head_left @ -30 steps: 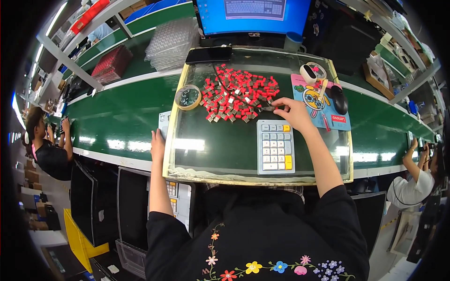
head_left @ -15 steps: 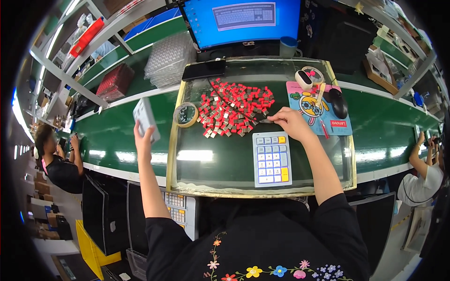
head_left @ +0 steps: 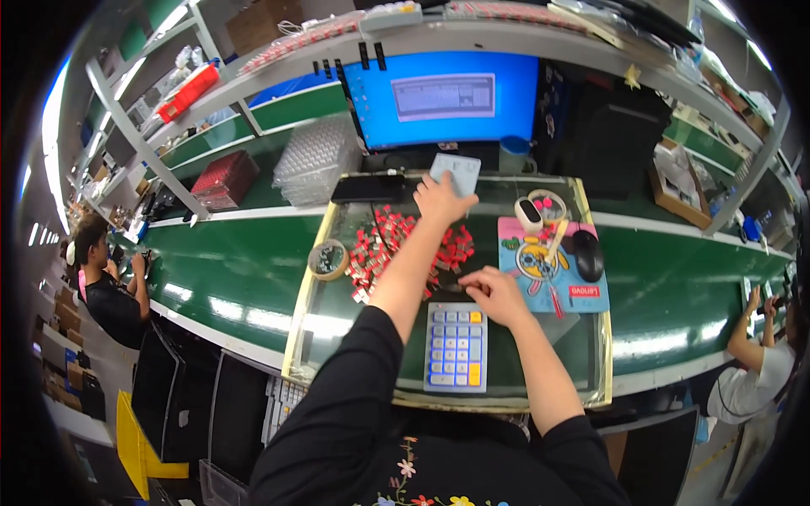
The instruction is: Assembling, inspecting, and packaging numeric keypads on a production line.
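Observation:
My left hand (head_left: 440,201) reaches across to the far edge of the glass-topped work mat (head_left: 540,354). It grips a pale flat keypad (head_left: 458,171), seen from its plain side, just below the monitor. My right hand (head_left: 496,295) has thumb and fingers pinched close to a small dark piece (head_left: 451,284), perhaps a plug; what lies between the fingertips is too small to make out. Right below it lies a numeric keypad (head_left: 456,347) with white, grey and yellow keys and a bluish glow among them. A heap of red-and-metal USB connectors (head_left: 384,244) spreads partly under my left forearm.
A tape roll (head_left: 328,259) and a black phone-like slab (head_left: 368,188) lie left. At right are a mouse (head_left: 588,255) on a colourful mouse pad (head_left: 515,232) and a white device (head_left: 529,215). A monitor (head_left: 447,101) stands behind, under a shelf (head_left: 506,35). Co-workers sit at both sides.
My left hand has swung the pale keypad from the left side to the far middle, below the monitor. My right hand stays near the small dark piece. The keypad on the mat now glows bluish.

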